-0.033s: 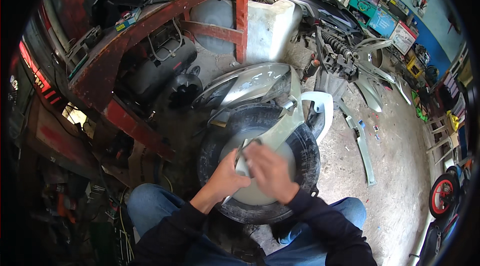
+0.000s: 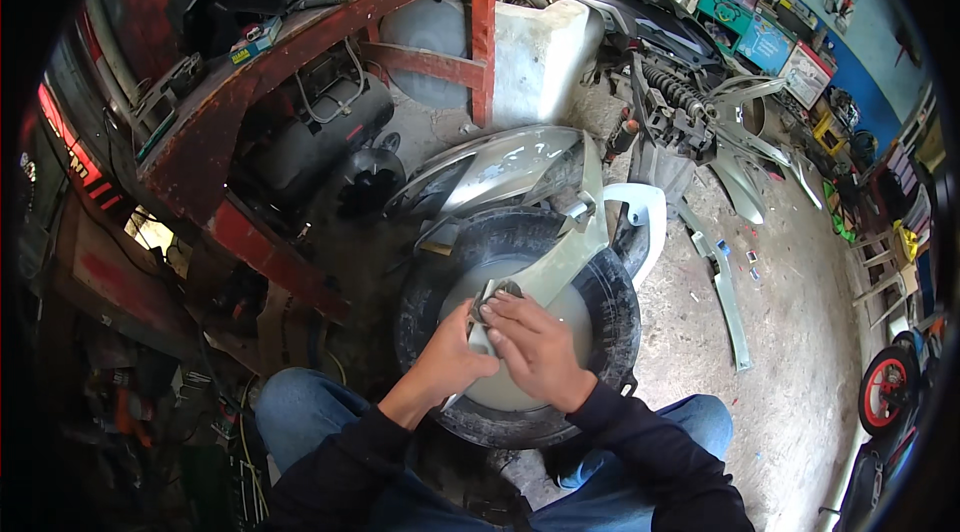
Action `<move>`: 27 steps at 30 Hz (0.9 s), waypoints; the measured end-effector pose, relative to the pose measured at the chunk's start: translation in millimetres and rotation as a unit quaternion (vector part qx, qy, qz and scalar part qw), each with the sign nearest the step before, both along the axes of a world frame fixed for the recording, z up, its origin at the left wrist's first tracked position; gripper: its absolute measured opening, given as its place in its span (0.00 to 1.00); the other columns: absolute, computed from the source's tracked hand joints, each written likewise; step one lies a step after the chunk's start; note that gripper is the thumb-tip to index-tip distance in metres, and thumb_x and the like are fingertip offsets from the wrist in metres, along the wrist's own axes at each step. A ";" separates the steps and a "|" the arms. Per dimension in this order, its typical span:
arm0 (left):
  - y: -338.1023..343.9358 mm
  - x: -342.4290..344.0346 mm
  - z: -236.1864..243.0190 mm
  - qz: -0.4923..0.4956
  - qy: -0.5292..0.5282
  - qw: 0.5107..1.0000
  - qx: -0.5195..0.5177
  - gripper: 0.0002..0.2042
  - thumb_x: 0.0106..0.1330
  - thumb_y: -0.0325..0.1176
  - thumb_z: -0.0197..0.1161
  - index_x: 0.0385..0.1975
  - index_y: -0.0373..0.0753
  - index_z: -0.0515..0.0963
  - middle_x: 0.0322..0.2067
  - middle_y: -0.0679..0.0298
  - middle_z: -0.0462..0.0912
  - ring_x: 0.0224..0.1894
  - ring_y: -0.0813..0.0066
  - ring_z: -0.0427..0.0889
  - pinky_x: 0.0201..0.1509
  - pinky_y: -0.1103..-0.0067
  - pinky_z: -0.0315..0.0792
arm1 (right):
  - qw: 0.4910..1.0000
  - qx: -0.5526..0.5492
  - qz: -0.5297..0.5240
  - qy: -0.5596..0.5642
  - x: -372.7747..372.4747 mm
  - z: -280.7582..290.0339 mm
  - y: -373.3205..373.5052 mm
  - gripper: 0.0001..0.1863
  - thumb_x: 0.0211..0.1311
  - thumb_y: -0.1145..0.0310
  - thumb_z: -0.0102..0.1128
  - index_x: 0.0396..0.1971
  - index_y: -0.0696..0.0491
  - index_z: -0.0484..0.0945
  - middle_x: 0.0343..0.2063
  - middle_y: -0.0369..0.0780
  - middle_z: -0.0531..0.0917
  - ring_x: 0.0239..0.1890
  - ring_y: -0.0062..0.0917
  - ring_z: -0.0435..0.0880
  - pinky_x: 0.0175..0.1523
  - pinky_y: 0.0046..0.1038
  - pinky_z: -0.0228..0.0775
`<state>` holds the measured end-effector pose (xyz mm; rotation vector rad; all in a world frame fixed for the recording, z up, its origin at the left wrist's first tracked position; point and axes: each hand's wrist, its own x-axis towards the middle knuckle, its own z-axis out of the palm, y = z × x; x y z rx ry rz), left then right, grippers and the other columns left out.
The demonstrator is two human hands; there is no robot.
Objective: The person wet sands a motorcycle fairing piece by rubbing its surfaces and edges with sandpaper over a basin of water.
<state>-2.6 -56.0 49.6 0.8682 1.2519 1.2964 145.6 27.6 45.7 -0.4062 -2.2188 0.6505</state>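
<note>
A long pale grey-green plastic panel lies across a black tire-like tub holding cloudy water. My left hand grips the panel's lower end, thumb along its face. My right hand presses a dark grey pad onto the panel beside my left fingers, its own fingers together over the pad. The lower end of the panel is partly hidden by both hands.
A scuffed red bench stands at upper left, a dark tank under it. Silver fairing and a white part lie behind the tub. Motorcycle parts and a long loose strip are to the right.
My right hand and the pad have shifted slightly and now show sharp rather than smeared. My left hand stays in place.
</note>
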 end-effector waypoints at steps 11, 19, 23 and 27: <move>3.3 1.3 -9.1 -0.019 -0.019 1.000 -0.009 0.33 0.49 0.17 0.63 0.61 0.33 0.67 0.50 0.62 0.78 0.52 0.75 0.78 0.55 0.78 0.73 | 0.999 -0.032 -0.022 0.021 2.4 -10.5 20.4 0.12 0.63 0.76 0.60 0.45 0.60 0.84 0.45 0.50 0.84 0.51 0.45 0.83 0.59 0.39 0.73; 6.0 0.9 -5.2 -0.031 -0.024 0.999 0.027 0.35 0.49 0.15 0.61 0.63 0.33 0.66 0.54 0.62 0.75 0.55 0.74 0.76 0.55 0.81 0.73 | 1.000 -0.023 0.002 0.012 -4.5 4.0 13.2 0.13 0.63 0.76 0.61 0.47 0.60 0.84 0.47 0.48 0.84 0.54 0.43 0.82 0.62 0.39 0.72; 8.9 5.5 -1.9 -0.043 -0.013 0.999 0.009 0.35 0.49 0.16 0.61 0.64 0.33 0.66 0.56 0.62 0.74 0.59 0.74 0.73 0.58 0.79 0.72 | 0.999 -0.024 -0.008 0.026 -3.6 -4.3 31.5 0.13 0.61 0.77 0.62 0.45 0.62 0.83 0.45 0.46 0.84 0.52 0.42 0.83 0.60 0.38 0.74; 7.1 1.6 -7.0 -0.028 0.098 0.991 0.081 0.36 0.48 0.15 0.62 0.64 0.33 0.66 0.53 0.62 0.76 0.56 0.75 0.76 0.58 0.79 0.72 | 0.999 -0.031 -0.011 0.008 -2.0 8.3 5.3 0.13 0.62 0.76 0.62 0.46 0.61 0.84 0.45 0.47 0.85 0.51 0.40 0.84 0.59 0.36 0.75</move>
